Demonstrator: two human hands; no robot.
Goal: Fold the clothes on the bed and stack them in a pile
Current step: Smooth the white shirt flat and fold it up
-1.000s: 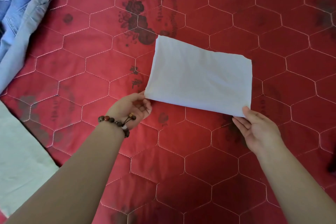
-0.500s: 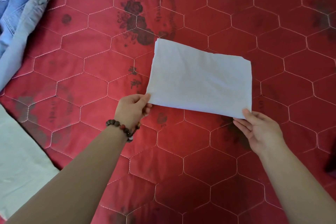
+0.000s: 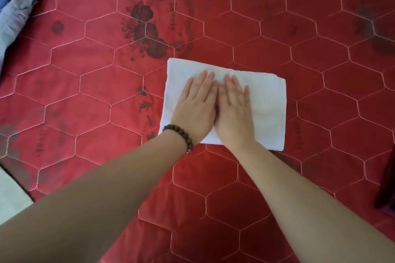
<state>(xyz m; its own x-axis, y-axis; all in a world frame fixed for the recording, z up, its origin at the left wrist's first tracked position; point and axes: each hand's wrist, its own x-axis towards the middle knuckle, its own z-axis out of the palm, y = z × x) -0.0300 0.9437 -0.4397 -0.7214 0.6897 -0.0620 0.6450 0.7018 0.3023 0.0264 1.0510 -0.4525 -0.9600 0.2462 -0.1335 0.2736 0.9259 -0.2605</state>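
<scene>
While the folded white cloth (image 3: pixel 267 100) lies flat, left hand (image 3: pixel 195 103) and right hand (image 3: pixel 234 111) press it, fingers straight.

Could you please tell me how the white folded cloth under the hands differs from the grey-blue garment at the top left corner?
The white folded cloth is a neat flat rectangle; the grey-blue garment lies rumpled and unfolded. The cloth is wholly in view mid-bed, the garment cut off by the frame's edge. The left hand and right hand press flat on the cloth; nothing touches the garment. Both lie on the red quilt.
</scene>
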